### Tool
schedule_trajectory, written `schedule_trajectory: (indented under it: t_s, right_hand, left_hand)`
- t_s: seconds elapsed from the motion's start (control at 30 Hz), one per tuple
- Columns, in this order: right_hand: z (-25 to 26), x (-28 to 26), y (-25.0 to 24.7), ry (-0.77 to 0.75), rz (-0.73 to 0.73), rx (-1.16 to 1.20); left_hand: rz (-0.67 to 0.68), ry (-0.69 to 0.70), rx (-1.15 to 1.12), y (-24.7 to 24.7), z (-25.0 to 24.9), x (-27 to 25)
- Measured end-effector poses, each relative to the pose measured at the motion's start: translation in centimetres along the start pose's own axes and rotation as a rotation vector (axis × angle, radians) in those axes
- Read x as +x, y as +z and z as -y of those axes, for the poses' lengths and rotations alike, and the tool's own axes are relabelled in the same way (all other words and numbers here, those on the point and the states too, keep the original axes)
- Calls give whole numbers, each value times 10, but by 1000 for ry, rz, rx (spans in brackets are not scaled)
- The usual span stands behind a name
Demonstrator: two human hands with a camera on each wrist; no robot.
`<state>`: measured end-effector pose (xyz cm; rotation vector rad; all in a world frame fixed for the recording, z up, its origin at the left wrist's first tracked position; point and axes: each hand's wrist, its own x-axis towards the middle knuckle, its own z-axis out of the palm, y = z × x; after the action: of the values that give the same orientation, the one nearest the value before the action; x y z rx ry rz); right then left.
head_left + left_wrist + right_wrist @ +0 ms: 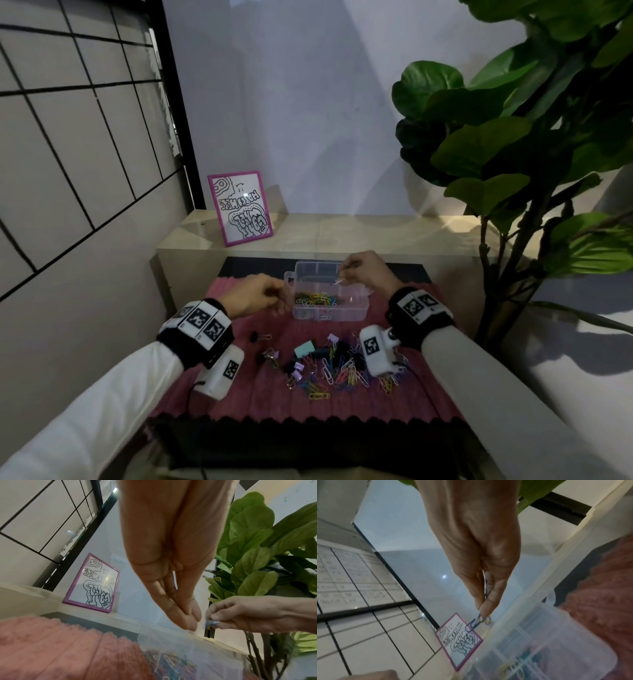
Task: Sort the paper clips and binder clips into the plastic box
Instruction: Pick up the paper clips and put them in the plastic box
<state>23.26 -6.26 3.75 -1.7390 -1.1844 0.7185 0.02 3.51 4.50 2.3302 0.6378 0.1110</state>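
A clear plastic box (356, 310) stands at the far side of a pink mat (239, 394); its near-left compartment holds coloured paper clips (315, 298). My right hand (344, 277) hovers over the box's middle and pinches a few paper clips (477, 620) between thumb and fingertips. Just left of the box, my left hand (279, 298) hangs with straight fingers (185, 616) held together, holding nothing. A loose pile of paper clips (342, 373) and binder clips lies on the mat nearer me, including a teal one (305, 348) and a purple one (332, 339).
A pink-framed drawing (239, 207) leans on the pale ledge (376, 236) behind the box. A large leafy plant (531, 154) crowds the right side. A tiled wall (68, 171) runs close on the left. A black binder clip (253, 337) lies apart, left of the pile.
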Motion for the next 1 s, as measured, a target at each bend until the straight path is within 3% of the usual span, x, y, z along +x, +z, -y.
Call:
schedule_trajectory:
  t_s: [0.07, 0.17, 0.3, 0.43, 0.5, 0.67, 0.77, 0.87, 1.0]
  right_hand:
    - [0, 4, 14, -19, 1, -193]
    - [3, -3, 24, -86, 144, -510]
    - [12, -35, 19, -254, 201, -602]
    - [5, -80, 18, -309, 546, -632]
    - [-4, -99, 22, -323, 635, -737]
    - [-19, -118, 30, -532, 563, -1051]
    - [-23, -111, 30, -576, 536, -1059]
    - [-28, -102, 25, -474, 526, -963]
    - [-27, -91, 9, -286, 447, -524]
  left_hand:
    - [135, 4, 37, 3, 5, -13]
    - [266, 21, 203, 12, 16, -30]
    - [260, 155, 408, 35, 22, -45]
    - [213, 222, 507, 53, 26, -48]
    - [177, 235, 534, 57, 24, -47]
    - [252, 177, 485, 51, 18, -34]
    - [249, 169, 434, 46, 14, -33]
    - [128, 169, 408, 40, 11, -36]
    - [13, 238, 347, 40, -7, -44]
